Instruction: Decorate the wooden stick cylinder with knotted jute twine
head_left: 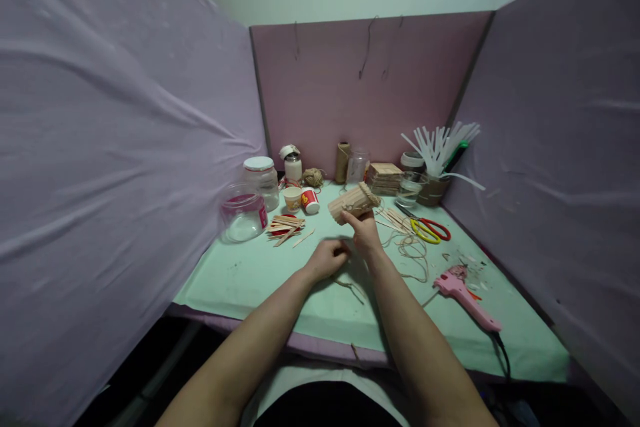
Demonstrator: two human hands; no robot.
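My right hand (pixel 366 232) grips a cup covered in wooden craft sticks (pixel 350 204), tilted on its side above the table. Twine is wound around the cup's right end. Lower and to the left, my left hand (pixel 326 259) is closed with its fingers curled; what they hold, if anything, is hidden. A short piece of twine (pixel 351 288) lies on the table just below that hand. Loose twine (pixel 414 252) is spread out to the right of my right wrist, beside thin wooden sticks (pixel 396 220).
A pink glue gun (pixel 467 300) and scissors (pixel 433 231) lie on the right. Craft sticks (pixel 286 227), paper cups (pixel 311 201) and an open plastic jar (pixel 243 217) stand left. Behind are a twine spool (pixel 343 161), coasters (pixel 385 179) and glue sticks (pixel 440 150). Cloth walls surround the table.
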